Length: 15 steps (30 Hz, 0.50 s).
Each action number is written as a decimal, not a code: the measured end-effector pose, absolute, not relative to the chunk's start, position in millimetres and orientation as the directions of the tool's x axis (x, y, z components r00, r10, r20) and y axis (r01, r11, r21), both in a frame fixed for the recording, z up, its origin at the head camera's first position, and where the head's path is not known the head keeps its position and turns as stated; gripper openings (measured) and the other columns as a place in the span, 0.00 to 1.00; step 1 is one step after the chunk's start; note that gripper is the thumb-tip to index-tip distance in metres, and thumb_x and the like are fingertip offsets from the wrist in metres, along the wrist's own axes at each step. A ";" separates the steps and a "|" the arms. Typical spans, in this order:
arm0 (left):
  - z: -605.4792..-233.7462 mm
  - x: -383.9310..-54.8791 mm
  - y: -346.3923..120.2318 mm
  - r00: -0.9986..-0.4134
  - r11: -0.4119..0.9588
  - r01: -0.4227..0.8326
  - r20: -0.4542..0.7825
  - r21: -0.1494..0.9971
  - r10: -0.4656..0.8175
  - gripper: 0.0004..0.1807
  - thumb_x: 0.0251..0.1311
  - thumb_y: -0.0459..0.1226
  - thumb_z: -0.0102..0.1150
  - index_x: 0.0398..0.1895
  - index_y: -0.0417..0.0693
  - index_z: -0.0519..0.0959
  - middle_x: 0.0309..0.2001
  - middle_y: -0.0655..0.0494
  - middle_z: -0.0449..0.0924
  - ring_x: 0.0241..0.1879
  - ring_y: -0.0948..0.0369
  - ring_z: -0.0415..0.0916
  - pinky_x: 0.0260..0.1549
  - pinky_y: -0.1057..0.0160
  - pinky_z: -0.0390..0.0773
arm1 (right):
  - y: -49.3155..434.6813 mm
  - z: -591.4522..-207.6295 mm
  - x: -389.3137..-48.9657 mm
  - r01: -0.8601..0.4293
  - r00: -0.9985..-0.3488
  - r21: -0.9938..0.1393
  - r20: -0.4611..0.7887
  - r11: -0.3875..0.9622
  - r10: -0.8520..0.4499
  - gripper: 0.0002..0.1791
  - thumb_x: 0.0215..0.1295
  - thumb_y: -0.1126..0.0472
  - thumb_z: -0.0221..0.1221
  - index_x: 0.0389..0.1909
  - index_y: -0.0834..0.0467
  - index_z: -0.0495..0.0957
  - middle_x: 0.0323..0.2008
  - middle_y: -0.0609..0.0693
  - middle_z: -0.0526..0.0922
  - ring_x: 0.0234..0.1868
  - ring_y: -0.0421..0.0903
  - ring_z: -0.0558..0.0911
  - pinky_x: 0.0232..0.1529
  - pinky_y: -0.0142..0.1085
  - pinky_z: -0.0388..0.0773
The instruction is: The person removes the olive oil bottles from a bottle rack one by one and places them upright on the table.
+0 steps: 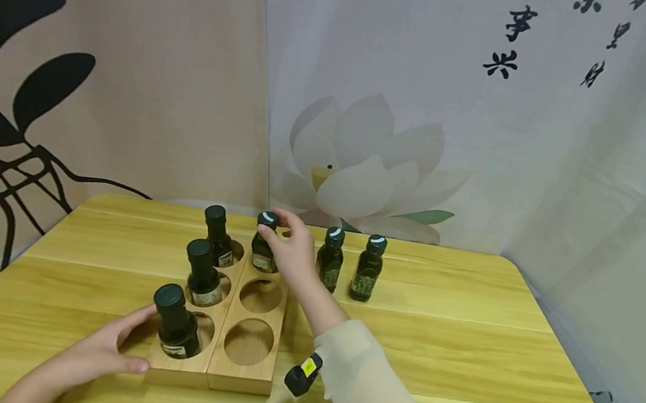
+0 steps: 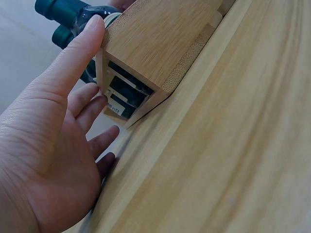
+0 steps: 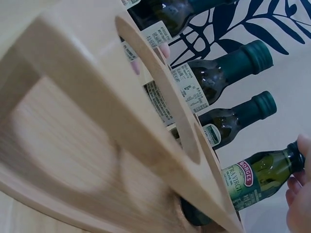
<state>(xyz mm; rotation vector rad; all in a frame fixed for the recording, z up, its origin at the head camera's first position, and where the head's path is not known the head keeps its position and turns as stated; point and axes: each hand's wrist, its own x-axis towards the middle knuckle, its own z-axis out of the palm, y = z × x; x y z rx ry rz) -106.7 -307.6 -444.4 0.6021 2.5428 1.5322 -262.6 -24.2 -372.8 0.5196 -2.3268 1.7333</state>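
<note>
My right hand (image 1: 294, 252) pinches a small dark olive oil bottle (image 3: 255, 177) by its cap; the bottle's base is down in the far right hole of a wooden rack (image 1: 241, 376). My left hand (image 1: 99, 350) lies at the rack's near left corner, its thumb touching the wood and its fingers loosely extended along the side. In the rack's left column stand three bottles with green caps: a near one (image 1: 177, 325), a middle one (image 1: 204, 278) and a far one (image 1: 220, 239). The two nearer holes of the right column hold no bottle.
Two more bottles, one (image 1: 330, 261) partly behind my right wrist and another (image 1: 367, 270) beside it, stand on the wooden table (image 1: 450, 357) right of the rack. Behind the table hangs a printed cloth (image 1: 410, 69). A small black device (image 1: 303, 374) sits at my right sleeve.
</note>
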 end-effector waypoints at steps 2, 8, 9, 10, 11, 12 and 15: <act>-444.3 -106.6 -308.4 -0.917 0.421 0.274 0.102 0.865 0.386 0.46 0.60 0.45 0.65 0.71 0.29 0.52 0.66 0.24 0.53 0.60 0.81 0.50 0.53 0.80 0.55 | -25.1 -371.3 -262.5 -0.394 -0.918 -0.881 0.363 0.263 -0.160 0.23 0.63 0.53 0.63 0.58 0.56 0.76 0.49 0.48 0.78 0.51 0.44 0.75 0.52 0.40 0.72; -444.7 -106.5 -308.2 -0.924 0.422 0.237 0.070 0.875 0.375 0.46 0.60 0.44 0.65 0.71 0.28 0.51 0.67 0.25 0.52 0.62 0.76 0.51 0.53 0.79 0.55 | -25.3 -367.1 -260.3 -0.403 -0.915 -0.867 0.377 0.292 -0.144 0.20 0.61 0.56 0.65 0.53 0.57 0.78 0.45 0.48 0.79 0.48 0.45 0.76 0.51 0.41 0.73; -445.0 -106.4 -308.3 -0.923 0.416 0.241 0.075 0.877 0.378 0.46 0.60 0.44 0.65 0.71 0.28 0.51 0.67 0.25 0.52 0.62 0.75 0.51 0.53 0.79 0.55 | -24.8 -366.6 -260.0 -0.405 -0.914 -0.864 0.379 0.298 -0.142 0.19 0.61 0.56 0.65 0.53 0.57 0.78 0.45 0.48 0.79 0.47 0.44 0.76 0.51 0.41 0.73; -445.4 -106.2 -308.4 -0.921 0.410 0.245 0.079 0.878 0.381 0.46 0.60 0.44 0.64 0.71 0.28 0.51 0.67 0.24 0.51 0.63 0.72 0.51 0.53 0.79 0.55 | -24.3 -366.3 -259.8 -0.404 -0.915 -0.863 0.379 0.302 -0.141 0.19 0.61 0.57 0.65 0.52 0.57 0.79 0.44 0.48 0.79 0.47 0.44 0.76 0.50 0.40 0.74; -445.3 -106.1 -308.2 -0.921 0.404 0.241 0.077 0.883 0.381 0.46 0.60 0.44 0.64 0.71 0.28 0.51 0.67 0.24 0.51 0.64 0.72 0.51 0.53 0.79 0.55 | -23.6 -366.0 -259.6 -0.402 -0.915 -0.863 0.377 0.304 -0.140 0.19 0.61 0.57 0.65 0.52 0.57 0.79 0.44 0.48 0.79 0.47 0.44 0.76 0.49 0.40 0.74; -445.3 -105.9 -308.2 -0.920 0.400 0.243 0.079 0.884 0.384 0.46 0.60 0.44 0.64 0.71 0.27 0.50 0.67 0.24 0.51 0.65 0.68 0.51 0.52 0.79 0.55 | -23.1 -365.8 -260.0 -0.403 -0.915 -0.862 0.379 0.306 -0.139 0.18 0.61 0.57 0.65 0.51 0.57 0.79 0.44 0.48 0.79 0.47 0.44 0.76 0.48 0.39 0.74; -444.0 -105.8 -308.2 -0.922 0.407 0.236 0.071 0.883 0.381 0.46 0.60 0.43 0.64 0.71 0.28 0.50 0.68 0.24 0.50 0.66 0.57 0.50 0.53 0.80 0.54 | -21.5 -363.4 -260.2 -0.421 -0.907 -0.852 0.398 0.311 -0.137 0.18 0.61 0.57 0.65 0.51 0.57 0.79 0.44 0.48 0.79 0.46 0.44 0.76 0.47 0.40 0.74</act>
